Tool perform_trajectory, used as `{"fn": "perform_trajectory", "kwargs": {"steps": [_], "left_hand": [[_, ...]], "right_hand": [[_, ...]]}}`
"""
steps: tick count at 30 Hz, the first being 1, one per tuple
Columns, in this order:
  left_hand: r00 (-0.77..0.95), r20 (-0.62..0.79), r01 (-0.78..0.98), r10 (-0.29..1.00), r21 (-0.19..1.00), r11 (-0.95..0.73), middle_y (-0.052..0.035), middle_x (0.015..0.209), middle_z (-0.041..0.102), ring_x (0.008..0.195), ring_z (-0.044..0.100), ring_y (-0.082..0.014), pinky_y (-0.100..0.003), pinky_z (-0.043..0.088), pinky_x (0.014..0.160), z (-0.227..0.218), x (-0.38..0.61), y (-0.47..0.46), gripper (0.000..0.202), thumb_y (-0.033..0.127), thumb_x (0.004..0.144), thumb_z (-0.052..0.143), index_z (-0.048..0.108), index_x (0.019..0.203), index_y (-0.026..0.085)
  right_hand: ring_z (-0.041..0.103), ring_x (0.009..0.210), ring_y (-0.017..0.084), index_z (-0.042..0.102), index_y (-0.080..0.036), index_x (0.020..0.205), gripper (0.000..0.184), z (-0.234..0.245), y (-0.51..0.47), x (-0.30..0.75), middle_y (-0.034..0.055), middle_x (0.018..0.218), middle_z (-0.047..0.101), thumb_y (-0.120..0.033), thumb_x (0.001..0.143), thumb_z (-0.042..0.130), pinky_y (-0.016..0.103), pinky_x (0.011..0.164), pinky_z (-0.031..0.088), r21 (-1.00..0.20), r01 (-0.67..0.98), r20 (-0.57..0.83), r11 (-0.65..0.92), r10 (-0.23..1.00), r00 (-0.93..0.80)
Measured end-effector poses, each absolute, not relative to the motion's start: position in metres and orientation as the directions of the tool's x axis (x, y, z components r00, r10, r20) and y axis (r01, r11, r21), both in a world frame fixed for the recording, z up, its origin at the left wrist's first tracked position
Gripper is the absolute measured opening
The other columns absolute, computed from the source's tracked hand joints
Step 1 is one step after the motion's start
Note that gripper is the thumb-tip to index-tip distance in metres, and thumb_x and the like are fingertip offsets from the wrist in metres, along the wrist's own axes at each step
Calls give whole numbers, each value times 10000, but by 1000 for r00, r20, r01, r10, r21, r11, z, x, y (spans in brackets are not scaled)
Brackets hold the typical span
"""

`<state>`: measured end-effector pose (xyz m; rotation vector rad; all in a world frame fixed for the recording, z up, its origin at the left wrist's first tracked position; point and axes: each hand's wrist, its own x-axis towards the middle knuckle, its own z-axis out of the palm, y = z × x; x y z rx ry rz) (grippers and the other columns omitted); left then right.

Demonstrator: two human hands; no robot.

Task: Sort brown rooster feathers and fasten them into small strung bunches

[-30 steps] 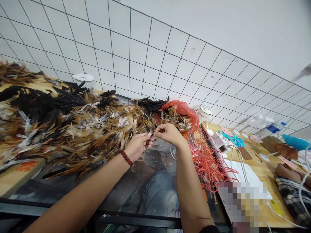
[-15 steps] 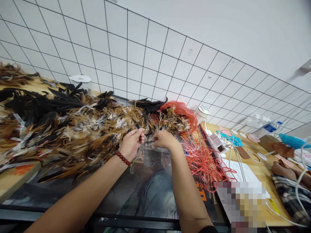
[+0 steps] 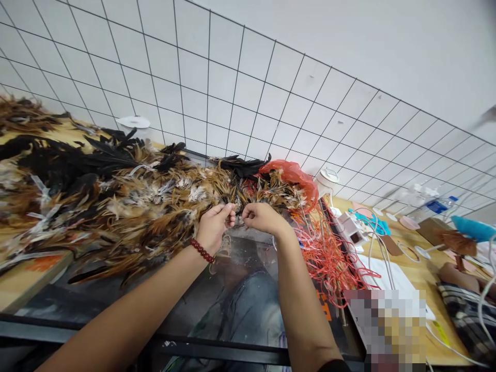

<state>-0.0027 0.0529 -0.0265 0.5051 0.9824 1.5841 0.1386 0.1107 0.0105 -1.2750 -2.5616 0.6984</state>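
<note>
My left hand (image 3: 217,226), with a dark red bead bracelet (image 3: 202,251) on its wrist, is closed in a pinch at the front edge of a heap of brown and black feathers (image 3: 155,201). Close beside it on the right, my right hand (image 3: 263,218) has its thumb and fingers pressed together. Only a small gap parts the two hands. Whatever sits between the fingertips is too small to make out. Beneath them lies a dark, shiny table surface (image 3: 248,263).
A tangle of red cords (image 3: 329,253) lies right of my right arm, below a red plastic bag (image 3: 296,178). Farther right are a white power adapter (image 3: 352,228) with cables and a co-worker's plaid sleeve (image 3: 465,320). A black wire grid (image 3: 240,98) stands behind.
The view has shifted slightly, so the scene sits a little farther right. My right fingers have curled in tighter. The co-worker's hand has moved slightly.
</note>
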Motion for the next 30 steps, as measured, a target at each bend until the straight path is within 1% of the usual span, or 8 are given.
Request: {"fn": "perform_trajectory", "kwargs": {"steps": [3,7,10,13,22,24,26,30], "left_hand": [[-280,-187,-561,942,828,-2,-32,713,627,634,569,-100,-220,485,588,-30,-1,54,340,336,573,852,706,763,95],[-271,-190,-518,944,855,23,-60,779,679,698,604,-130,-261,519,656,-34,1,54,406,394,493,874,717,732,107],[-239,-145,-372,960,927,47,-56,686,670,680,605,-160,-283,516,633,-36,1,55,401,457,506,846,707,669,117],[-237,-31,-151,971,988,-5,-39,595,642,606,581,-161,-271,484,572,-36,1,56,352,472,576,783,679,597,137],[-65,137,141,988,982,-127,-24,550,610,543,554,-152,-261,459,544,-41,-7,56,283,387,729,635,622,552,166],[-146,145,126,979,984,-127,-26,559,612,545,558,-147,-254,461,544,-38,-9,56,257,356,743,631,622,572,165],[-264,106,22,959,994,-104,-26,582,618,543,559,-136,-245,466,540,-32,-9,56,215,324,753,631,640,619,157],[-385,26,-171,923,980,-99,-18,607,610,520,544,-104,-219,460,517,-23,-10,57,174,283,763,645,658,664,141]], "right_hand": [[577,664,93,667,-152,820,118,22,106,147,-15,716,657,-98,737,602,202,649,412,-631,608,46,483,805,-592],[575,646,95,615,-167,866,174,29,100,148,-36,691,629,-78,716,610,204,624,408,-674,562,95,479,811,-578],[567,636,95,587,-181,871,181,29,98,146,-44,683,618,-83,719,595,203,610,391,-644,559,127,522,794,-595],[560,635,99,575,-193,895,201,28,98,144,-49,673,607,-78,729,568,205,612,371,-565,584,184,583,779,-599],[593,727,147,570,-226,993,259,30,99,143,-16,776,656,-129,753,575,230,665,396,-412,678,237,609,790,-566],[626,795,170,585,-228,1051,275,28,101,142,17,851,695,-143,795,534,249,713,420,-373,746,257,552,834,-489],[648,888,193,629,-222,1048,276,24,103,139,56,941,720,-144,816,503,270,766,434,-301,817,229,491,869,-438],[660,992,207,721,-244,960,258,6,108,126,56,1017,741,-157,785,552,265,801,439,-197,833,-35,517,845,-533]]}}
